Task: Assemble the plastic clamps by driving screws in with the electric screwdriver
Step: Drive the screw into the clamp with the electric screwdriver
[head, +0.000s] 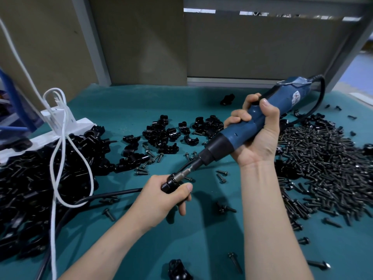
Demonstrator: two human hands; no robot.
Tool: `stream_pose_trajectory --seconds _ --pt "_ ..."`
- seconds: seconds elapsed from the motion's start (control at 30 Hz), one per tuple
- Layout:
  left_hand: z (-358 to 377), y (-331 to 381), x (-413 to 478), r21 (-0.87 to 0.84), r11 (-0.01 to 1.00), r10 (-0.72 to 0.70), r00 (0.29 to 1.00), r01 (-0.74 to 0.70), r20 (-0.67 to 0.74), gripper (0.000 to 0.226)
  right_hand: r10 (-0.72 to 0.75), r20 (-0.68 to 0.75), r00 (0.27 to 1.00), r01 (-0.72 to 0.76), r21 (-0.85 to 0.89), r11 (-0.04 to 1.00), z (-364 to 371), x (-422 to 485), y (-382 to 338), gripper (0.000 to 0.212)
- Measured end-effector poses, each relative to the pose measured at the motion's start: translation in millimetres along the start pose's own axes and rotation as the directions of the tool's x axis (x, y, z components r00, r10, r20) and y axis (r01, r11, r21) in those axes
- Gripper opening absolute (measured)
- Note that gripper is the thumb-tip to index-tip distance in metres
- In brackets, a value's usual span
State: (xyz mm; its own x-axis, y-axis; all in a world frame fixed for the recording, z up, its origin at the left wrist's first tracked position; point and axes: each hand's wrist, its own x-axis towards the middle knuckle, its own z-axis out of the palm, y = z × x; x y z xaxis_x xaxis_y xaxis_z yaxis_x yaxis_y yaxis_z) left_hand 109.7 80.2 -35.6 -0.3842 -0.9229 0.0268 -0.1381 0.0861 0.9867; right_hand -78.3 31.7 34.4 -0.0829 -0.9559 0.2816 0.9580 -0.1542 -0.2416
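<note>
Black glossy plastic clamps heaped far left, with a looped white cable draped over them from a white power strip. Teal mat underneath. Left hand curled round one clamp, thumb on top, metal bit seated in it. Loose curved clamp halves lie behind. Right hand wrapped round the blue electric screwdriver, which tilts down-left. Dark screws piled far right, strays around both forearms.
</note>
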Motion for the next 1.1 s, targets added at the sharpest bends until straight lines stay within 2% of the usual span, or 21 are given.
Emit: stream_pose_trajectory --seconds 0.07,0.23,0.43,0.73,1.1 --pt "-2.5 2.9 1.0 -0.115 0.991 -0.063 0.996 0.071 0.067 0.043 -0.013 0.059 0.998 0.011 0.032 0.999 -1.2 -0.5 -0.1 0.051" --pt "-8.2 4.9 1.6 -0.361 0.904 -0.150 0.961 0.228 0.232 0.039 -0.038 0.103 0.994 0.033 0.050 0.998 -1.4 -0.2 -2.7 0.054" --pt "-8.2 5.9 1.7 -0.348 0.911 -0.095 0.934 0.221 0.344 0.028 -0.037 0.103 0.994 0.037 0.001 0.999 1.7 -0.5 -10.8 0.055" --pt "-9.6 -1.3 3.5 -0.439 0.884 -0.031 0.956 0.162 0.292 0.019 -0.001 0.113 0.994 -0.010 0.097 0.995 -2.3 -6.0 -28.0 0.040" --pt "-9.2 -4.2 4.3 -0.484 0.865 -0.005 0.968 0.130 0.252 0.020 0.089 0.128 0.988 -0.091 0.010 0.996 7.4 -3.3 -15.4 0.050"
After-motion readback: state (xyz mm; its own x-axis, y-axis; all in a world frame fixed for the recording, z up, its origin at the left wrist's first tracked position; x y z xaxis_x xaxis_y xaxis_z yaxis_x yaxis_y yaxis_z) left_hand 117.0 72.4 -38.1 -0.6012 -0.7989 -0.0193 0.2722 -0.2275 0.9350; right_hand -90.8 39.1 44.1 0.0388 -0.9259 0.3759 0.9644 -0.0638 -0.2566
